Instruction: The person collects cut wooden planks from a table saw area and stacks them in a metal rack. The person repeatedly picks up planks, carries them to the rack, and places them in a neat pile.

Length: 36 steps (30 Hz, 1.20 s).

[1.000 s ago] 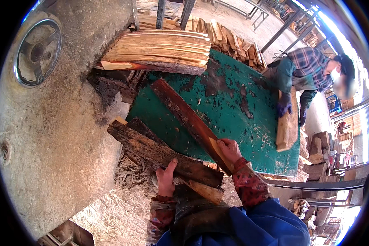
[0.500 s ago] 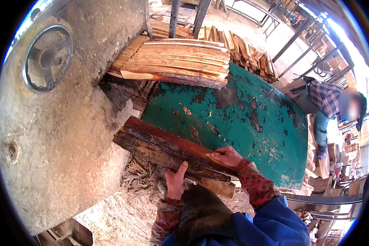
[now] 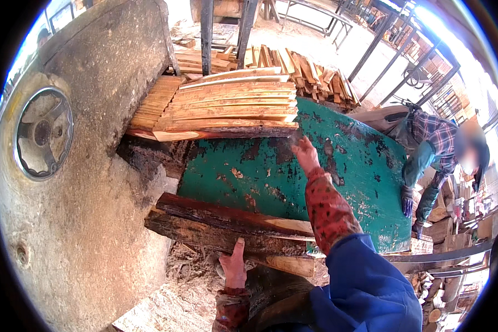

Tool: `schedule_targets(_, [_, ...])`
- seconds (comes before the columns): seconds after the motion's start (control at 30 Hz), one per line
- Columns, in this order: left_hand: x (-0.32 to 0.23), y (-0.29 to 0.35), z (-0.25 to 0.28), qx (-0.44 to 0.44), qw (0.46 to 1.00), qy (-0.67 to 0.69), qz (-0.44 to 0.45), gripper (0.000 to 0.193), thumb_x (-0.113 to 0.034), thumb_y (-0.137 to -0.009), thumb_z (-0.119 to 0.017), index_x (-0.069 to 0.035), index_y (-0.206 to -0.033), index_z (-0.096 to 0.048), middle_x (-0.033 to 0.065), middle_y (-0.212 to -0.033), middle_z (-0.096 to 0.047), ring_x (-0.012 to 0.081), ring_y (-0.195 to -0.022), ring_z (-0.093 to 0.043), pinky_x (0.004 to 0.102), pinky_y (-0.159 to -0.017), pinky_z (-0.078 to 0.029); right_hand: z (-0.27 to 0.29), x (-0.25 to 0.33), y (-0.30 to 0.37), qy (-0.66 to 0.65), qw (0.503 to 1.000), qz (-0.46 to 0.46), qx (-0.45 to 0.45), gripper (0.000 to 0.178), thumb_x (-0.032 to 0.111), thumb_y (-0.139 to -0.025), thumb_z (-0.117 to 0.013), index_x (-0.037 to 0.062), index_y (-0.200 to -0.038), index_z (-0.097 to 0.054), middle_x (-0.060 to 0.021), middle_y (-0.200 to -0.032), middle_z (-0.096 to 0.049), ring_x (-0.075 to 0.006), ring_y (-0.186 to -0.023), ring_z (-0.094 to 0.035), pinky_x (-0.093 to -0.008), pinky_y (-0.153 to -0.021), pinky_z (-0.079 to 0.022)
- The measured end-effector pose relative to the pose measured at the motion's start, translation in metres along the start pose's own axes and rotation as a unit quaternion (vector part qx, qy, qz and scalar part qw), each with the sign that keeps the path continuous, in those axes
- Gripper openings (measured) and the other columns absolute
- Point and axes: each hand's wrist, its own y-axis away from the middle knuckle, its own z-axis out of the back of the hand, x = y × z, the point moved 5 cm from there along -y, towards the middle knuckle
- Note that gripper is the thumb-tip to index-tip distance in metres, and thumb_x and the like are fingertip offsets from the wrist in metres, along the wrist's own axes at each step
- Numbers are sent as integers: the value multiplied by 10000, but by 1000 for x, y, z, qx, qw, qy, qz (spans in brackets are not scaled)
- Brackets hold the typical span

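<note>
Two dark, bark-covered wooden slabs lie side by side along the near edge of the green table. My left hand point(image 3: 234, 268) is at the nearer slab point(image 3: 199, 231), thumb laid on top and the other fingers mostly hidden at its edge. The farther slab point(image 3: 221, 216) is reddish-brown with a pale right end. My right hand point(image 3: 306, 156) reaches out over the table, fingers apart and empty, close to the right end of a stack of sawn boards point(image 3: 232, 105). The front board of that stack has a bark edge. A paler wood piece point(image 3: 290, 264) shows below the slabs.
The green table point(image 3: 348, 182) has worn, dark patches. On the left stands a big stained machine panel point(image 3: 105, 66) with a handwheel point(image 3: 44, 133). A co-worker point(image 3: 434, 138) bends over the table's right end. More cut wood point(image 3: 310, 72) is piled behind.
My right hand has let go of the reddish slab and moved away from me to the board stack. My left hand stays at the near slab. The co-worker's hand has come to the table's edge.
</note>
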Motion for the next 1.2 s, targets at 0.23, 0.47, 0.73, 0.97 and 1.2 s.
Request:
schedule_targets(0.23, [13, -16, 10, -13, 998, 23, -51, 362, -222, -804, -773, -58, -1044, -556, 2, -886, -580, 87, -623, -511, 258, -424, -385, -26, 5, -28, -140, 989, -11, 53, 622, 154, -794, -752, 33, -1343, -485, -47, -1117, -640, -126, -994, -596, -285, -863, -483])
schedule_targets(0.47, [-11, -11, -2, -6, 998, 51, -30, 398, -123, -786, -785, 31, -1112, -617, 59, -1100, -627, 166, -947, -577, 316, -845, -483, 8, 6, -16, -125, 989, -47, -56, 495, 258, -793, -783, -53, -1118, -579, -73, -972, -646, -134, -845, -611, -260, -733, -492])
schedule_targets(0.73, [4, -23, 0, -1, 997, 74, -4, 369, -89, -802, -757, 26, -1126, -621, 53, -1111, -635, 166, -977, -578, 325, -892, -467, 44, 11, 16, 54, 998, -17, -8, 339, 346, -834, -729, 19, -856, -642, -28, -726, -600, -113, -618, -535, -284, -568, -441])
schedule_targets(0.97, [-15, -7, 0, 25, 994, 72, -76, 346, -123, -816, -751, 24, -1107, -633, 42, -1083, -640, 145, -941, -580, 302, -858, -470, 42, 45, 84, 356, 911, 208, 13, 234, 293, -802, -710, 61, -811, -687, -145, -797, -620, -360, -759, -610, -443, -669, -493])
schedule_targets(1.2, [-6, -5, 11, 37, 994, 78, -64, 373, -132, -807, -764, 23, -1122, -638, 28, -1086, -640, 128, -937, -577, 289, -845, -469, -58, 90, 123, 351, 864, 300, 201, 276, 282, -787, -717, 67, -939, -632, -140, -868, -571, -375, -774, -602, -475, -661, -478])
